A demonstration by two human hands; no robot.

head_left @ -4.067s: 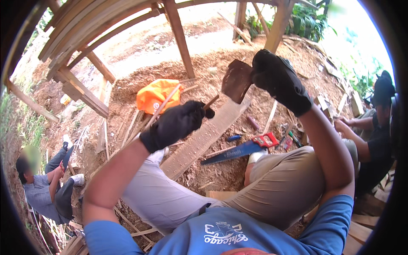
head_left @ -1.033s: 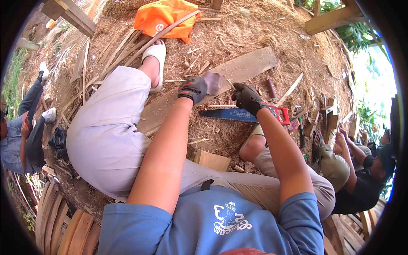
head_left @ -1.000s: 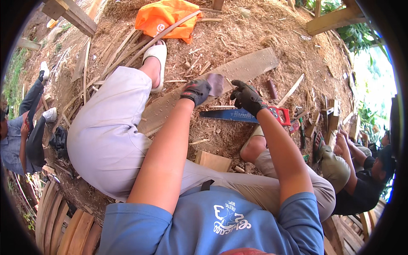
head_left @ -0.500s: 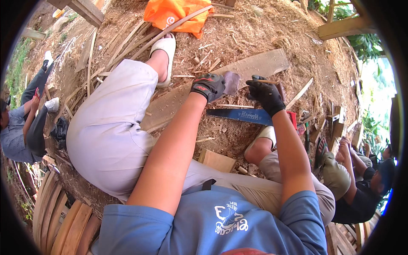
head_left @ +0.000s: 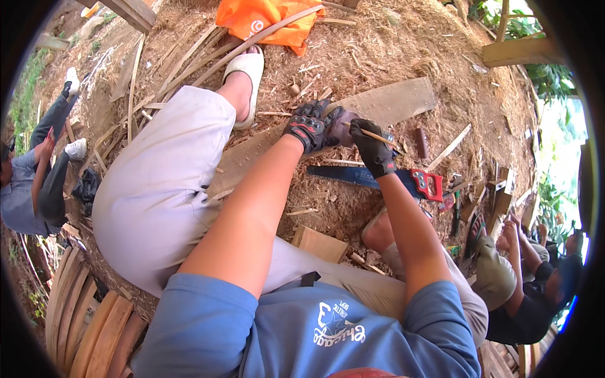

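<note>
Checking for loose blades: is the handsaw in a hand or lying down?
Lying down: the handsaw rests flat on the ground, below the right hand.

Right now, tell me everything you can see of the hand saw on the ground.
The hand saw lies flat on the chip-strewn dirt, beyond the person's right hand. Its blade looks like dark blue metal, tapering toward the picture's left; the handle at the right end is red with black parts, likely plastic. The wrist hides part of the blade. No hand grips it.
</note>
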